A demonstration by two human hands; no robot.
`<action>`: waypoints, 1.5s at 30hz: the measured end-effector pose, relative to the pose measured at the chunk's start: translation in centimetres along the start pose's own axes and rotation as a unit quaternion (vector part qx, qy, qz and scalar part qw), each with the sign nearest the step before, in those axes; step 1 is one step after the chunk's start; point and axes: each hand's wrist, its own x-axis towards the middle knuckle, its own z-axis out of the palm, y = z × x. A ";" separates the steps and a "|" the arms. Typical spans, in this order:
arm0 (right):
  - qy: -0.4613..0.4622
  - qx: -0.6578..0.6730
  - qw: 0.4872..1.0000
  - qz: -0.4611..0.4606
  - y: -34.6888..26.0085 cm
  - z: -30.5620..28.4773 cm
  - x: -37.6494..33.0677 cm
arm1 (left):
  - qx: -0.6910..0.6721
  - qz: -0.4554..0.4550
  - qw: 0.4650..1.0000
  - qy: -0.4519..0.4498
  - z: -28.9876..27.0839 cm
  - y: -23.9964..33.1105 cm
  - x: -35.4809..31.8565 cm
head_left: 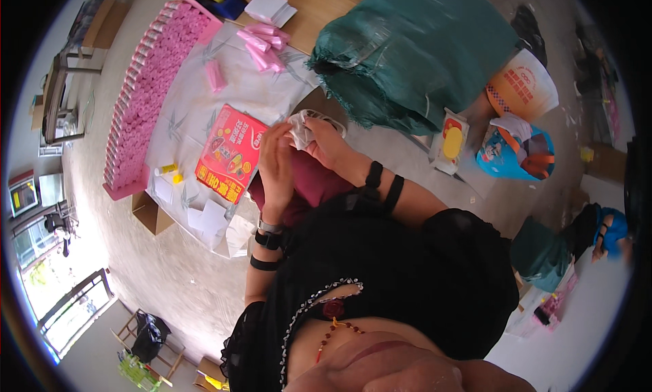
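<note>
In the head view, both hands meet over the near edge of the bench, which is covered with a pale leaf-patterned cloth. The left hand and the right hand each have their fingers closed on a small crumpled white packet, held between them just above a dark red cushion. Just left of the hands a red printed box lies flat on the bench. Farther left stands a long tray of pink tubes. Loose pink wrapped pieces lie at the far side. A green sack sits to the right, beyond the hands.
</note>
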 end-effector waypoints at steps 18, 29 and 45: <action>0.065 -0.209 0.976 -0.001 3.2 -1.6 -0.1 | 0.109 0.124 0.984 0.071 0.3 -5.5 -2.1; 0.006 -0.216 0.921 -0.325 -12.9 -0.8 11.2 | 0.018 0.004 0.992 0.127 -2.8 -2.9 -3.6; 0.570 -0.715 0.281 -0.291 -9.9 -29.1 -13.1 | -0.061 -0.175 0.977 0.104 -6.8 -6.5 -10.9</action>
